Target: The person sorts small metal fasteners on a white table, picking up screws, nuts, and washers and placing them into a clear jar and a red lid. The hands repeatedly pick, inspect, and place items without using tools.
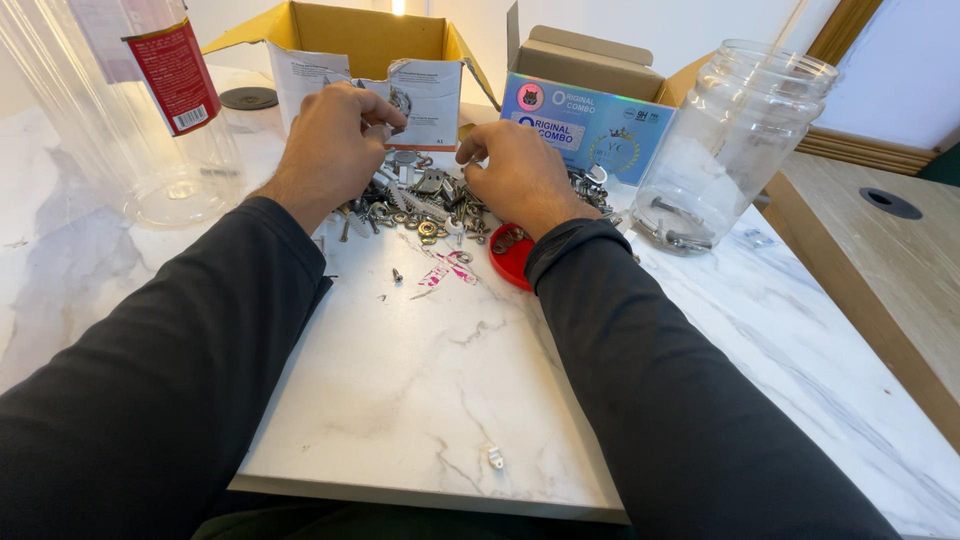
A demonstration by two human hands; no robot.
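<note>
Both hands are working over the heap of metal hardware (430, 205) on the desk (420, 380). The left hand (335, 140) is curling its fingers, pinching something small, though I cannot tell what. The right hand (520, 175) is closing on pieces just beneath it. Beside it, the clear jar (730, 140) is holding only a few screws; most are lying loose.

Both hands (335, 135) (515, 175) over hardware pile (425, 205), fingertips seemingly pinching.
</note>
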